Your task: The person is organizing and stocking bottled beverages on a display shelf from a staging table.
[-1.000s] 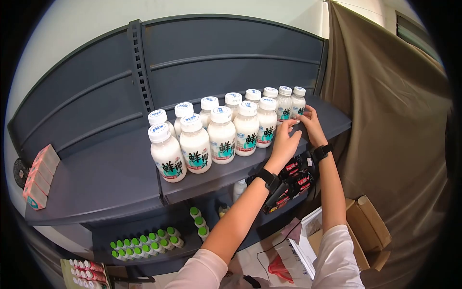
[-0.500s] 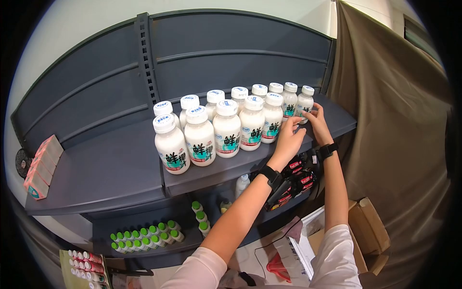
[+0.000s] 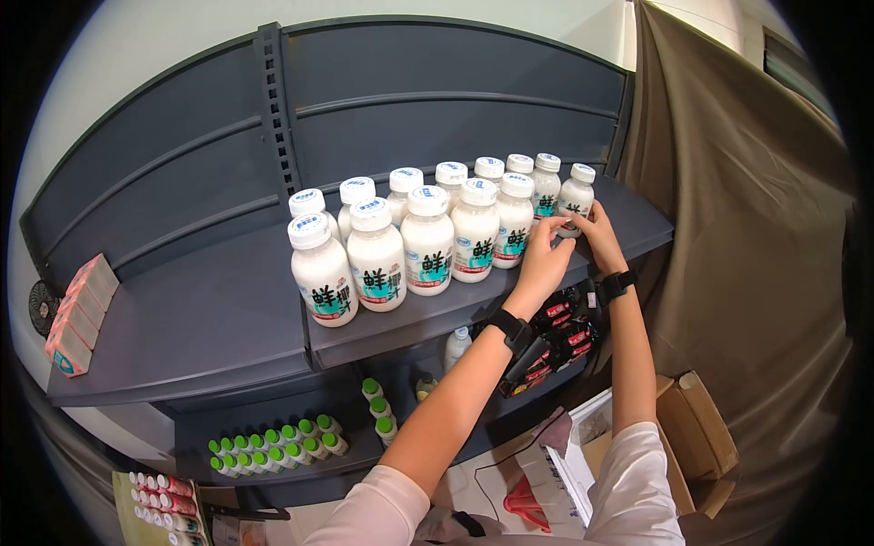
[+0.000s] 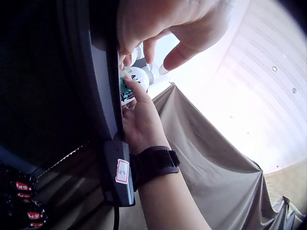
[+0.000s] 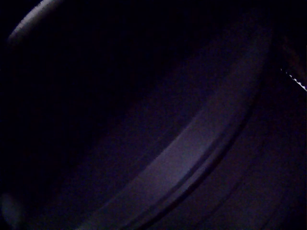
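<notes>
A white-capped bottle of coconut milk (image 3: 576, 193) stands at the right end of the upper shelf (image 3: 218, 291), a little apart from its neighbour. My right hand (image 3: 603, 241) grips it from the right, low on its body; the thumb lies across the label in the left wrist view. Beside it my left hand (image 3: 543, 264) reaches in from the front, fingertips at the bottle's lower left side, thumb held away. Two rows of matching bottles (image 3: 428, 246) run along the shelf to the left. The right wrist view is nearly black, showing just a dim curved edge.
Tissue packs (image 3: 84, 314) and a small fan (image 3: 44, 308) sit at the shelf's left end. Below are green-capped bottles (image 3: 273, 450) and black packets with red labels (image 3: 569, 337). A brown curtain (image 3: 737, 273) hangs at the right, above an open cardboard box (image 3: 696, 437).
The rightmost bottle has moved away from its neighbour, rightward and toward the shelf's front edge, with my right hand on it. My left hand stays close beside it. The head view has shifted slightly.
</notes>
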Demonstrator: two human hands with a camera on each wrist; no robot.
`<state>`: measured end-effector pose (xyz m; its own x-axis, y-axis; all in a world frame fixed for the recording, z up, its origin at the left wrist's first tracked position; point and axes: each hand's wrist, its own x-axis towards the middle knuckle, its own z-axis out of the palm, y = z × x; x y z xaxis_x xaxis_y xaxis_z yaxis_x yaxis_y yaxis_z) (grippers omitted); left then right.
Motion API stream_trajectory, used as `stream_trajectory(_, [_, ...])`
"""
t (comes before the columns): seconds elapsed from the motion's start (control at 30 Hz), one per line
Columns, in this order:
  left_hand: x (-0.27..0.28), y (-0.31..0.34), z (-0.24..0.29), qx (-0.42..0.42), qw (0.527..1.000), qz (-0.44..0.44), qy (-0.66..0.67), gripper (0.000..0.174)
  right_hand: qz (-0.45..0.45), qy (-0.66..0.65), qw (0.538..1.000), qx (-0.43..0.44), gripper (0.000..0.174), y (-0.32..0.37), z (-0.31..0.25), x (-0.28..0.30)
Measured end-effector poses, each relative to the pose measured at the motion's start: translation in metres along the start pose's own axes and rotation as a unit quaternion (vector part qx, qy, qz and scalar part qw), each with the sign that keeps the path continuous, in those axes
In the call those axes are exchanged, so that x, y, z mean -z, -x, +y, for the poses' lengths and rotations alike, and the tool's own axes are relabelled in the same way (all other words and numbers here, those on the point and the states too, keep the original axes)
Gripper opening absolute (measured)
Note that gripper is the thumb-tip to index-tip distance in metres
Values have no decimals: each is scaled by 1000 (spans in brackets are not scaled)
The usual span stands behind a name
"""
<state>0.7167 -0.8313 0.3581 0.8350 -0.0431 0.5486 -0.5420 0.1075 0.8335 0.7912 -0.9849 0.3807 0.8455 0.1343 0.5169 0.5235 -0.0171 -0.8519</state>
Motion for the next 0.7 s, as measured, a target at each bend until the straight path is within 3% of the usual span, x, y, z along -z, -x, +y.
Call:
stream_trajectory(0.37, [1, -1, -3, -19, 1000, -1, -25, 48, 14, 21, 999, 23, 52, 6, 2, -4])
stream_trajectory(0.57, [-10, -6, -17, -78, 994, 52, 52, 50, 21, 38, 998, 55, 45, 35, -10, -15])
stream_trajectory(0.7, [-11, -7, -16, -78, 993, 24, 85, 53, 26, 28, 998, 57, 44, 60, -22, -23])
